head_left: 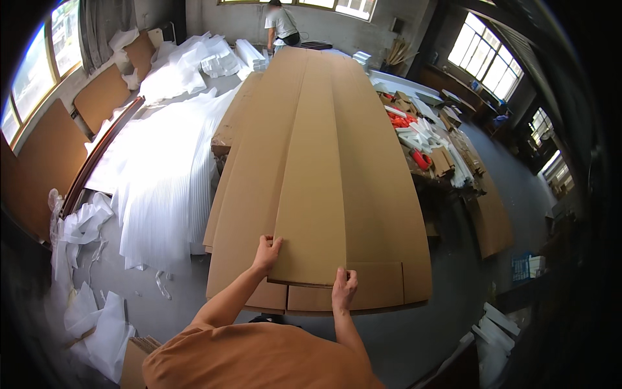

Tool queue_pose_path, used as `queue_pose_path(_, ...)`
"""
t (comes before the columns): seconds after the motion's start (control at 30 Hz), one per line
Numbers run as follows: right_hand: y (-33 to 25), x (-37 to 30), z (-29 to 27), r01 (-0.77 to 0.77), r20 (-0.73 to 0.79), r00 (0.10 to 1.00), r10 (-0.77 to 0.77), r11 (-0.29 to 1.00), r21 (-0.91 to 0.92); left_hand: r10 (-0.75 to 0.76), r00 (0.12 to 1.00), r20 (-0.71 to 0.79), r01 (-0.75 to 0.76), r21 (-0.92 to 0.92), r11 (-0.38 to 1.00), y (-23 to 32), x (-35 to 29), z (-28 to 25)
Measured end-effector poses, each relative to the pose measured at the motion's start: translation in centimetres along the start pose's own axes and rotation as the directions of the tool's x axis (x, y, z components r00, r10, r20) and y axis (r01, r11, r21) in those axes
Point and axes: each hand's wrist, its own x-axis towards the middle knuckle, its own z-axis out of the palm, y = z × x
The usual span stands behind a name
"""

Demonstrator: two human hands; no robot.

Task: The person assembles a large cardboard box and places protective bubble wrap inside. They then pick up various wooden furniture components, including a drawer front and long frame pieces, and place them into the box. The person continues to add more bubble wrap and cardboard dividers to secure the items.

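A long cardboard strip (311, 214) runs lengthwise away from me over a larger, wider cardboard sheet (382, 220). My left hand (265, 253) is closed on the strip's left edge close to its near end. At the near right corner my right hand (345, 287) pinches the same strip, a little nearer to me than the left. Both forearms reach in from below. Beneath the strip's near end, fold lines and flaps (343, 295) of the wider sheet show.
White foam sheets (165, 188) hang over the left side. At the right, a cluttered table (447, 155) carries foam pieces, a red tape roll (421, 159) and cardboard scraps. Another person (281, 24) is at the far end. Plastic wrap (97, 324) and foam bars (497, 330) lie low on both sides.
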Motion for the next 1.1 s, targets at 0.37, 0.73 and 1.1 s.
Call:
queue_pose_path(0.37,-2.1,3.0,6.9,0.002,0.279,0.959,0.061,0.975,-0.221,0.26,0.95,-0.173,-0.168,0.418,0.893,2.0,5.9,-5.2)
queue_pose_path(0.73,-2.0,6.9,6.5,0.114,0.701,0.713,0.023,0.982,-0.148,0.081,0.923,-0.377,0.107,0.452,0.886,3.7,8.3,-5.2)
queue_pose_path(1.1,3.3,19.4,-3.4,0.208,0.354,0.896,-0.268,0.958,0.198,0.193,0.937,-0.292,0.032,0.621,0.783,5.6,3.6,15.4)
